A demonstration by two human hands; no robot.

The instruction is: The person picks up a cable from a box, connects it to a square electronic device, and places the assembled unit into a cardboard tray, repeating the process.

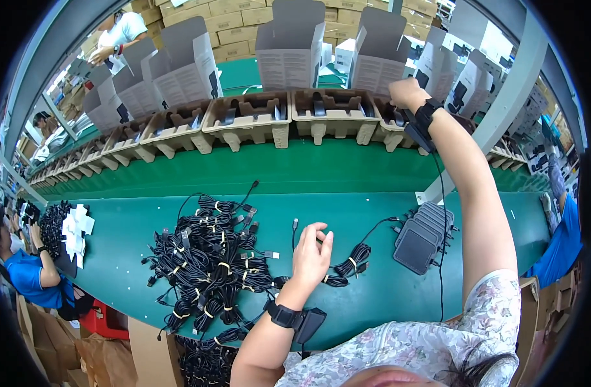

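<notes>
My left hand point(313, 253) hovers low over the green table point(295, 303), fingers loosely bent and apart, with nothing between them. Beside it lie a bundled black cable point(354, 259) tied with a pale band and a large heap of similar USB cables point(211, 264). My right arm stretches far forward. The right hand point(408, 95) is closed, its fingertips dipping behind the edge of a brown moulded pulp tray point(391, 132); what they hold, if anything, is hidden. A black ribbed case point(424, 238) lies flat to the right of the cables.
A row of pulp trays point(247, 126) runs along a raised ledge, with open grey cartons point(289, 61) behind. A white metal post point(514, 84) stands right of my arm. Co-workers in blue point(34, 274) sit left and right. Brown boxes point(237, 32) are stacked at the back.
</notes>
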